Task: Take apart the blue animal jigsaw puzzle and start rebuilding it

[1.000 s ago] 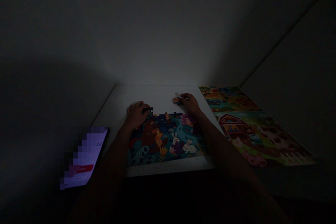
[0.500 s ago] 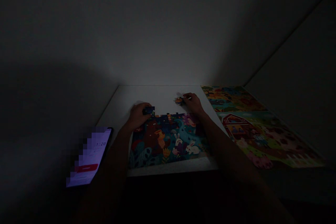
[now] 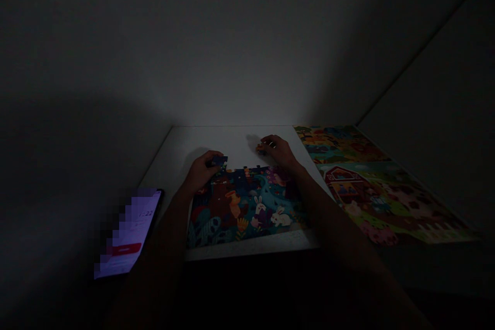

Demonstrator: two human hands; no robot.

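Observation:
A partly assembled jigsaw puzzle [image 3: 247, 206] of a dark forest with rabbits and a fox-like animal lies on the white table. My left hand [image 3: 201, 171] is at its upper left corner, closed round a dark blue puzzle piece [image 3: 220, 161]; whether that piece is joined to the puzzle I cannot tell. Beyond the puzzle's top edge, my right hand [image 3: 280, 151] pinches a small puzzle piece [image 3: 260, 149] with orange on it, its fingers curled over the far part. The top edge of the puzzle is uneven, with knobs sticking up.
To the left a lit phone [image 3: 129, 237] shows a timer-like screen, partly blurred out. On the right lie a farm puzzle picture [image 3: 379, 206] with a red barn and another colourful picture [image 3: 336, 143] behind it. A pale wall [image 3: 232, 62] rises behind the table [image 3: 216, 139]; the light is dim.
My right hand has moved slightly left, and its piece has turned and is more covered by the fingers. My left hand has settled slightly around its piece. The phone's digits have changed.

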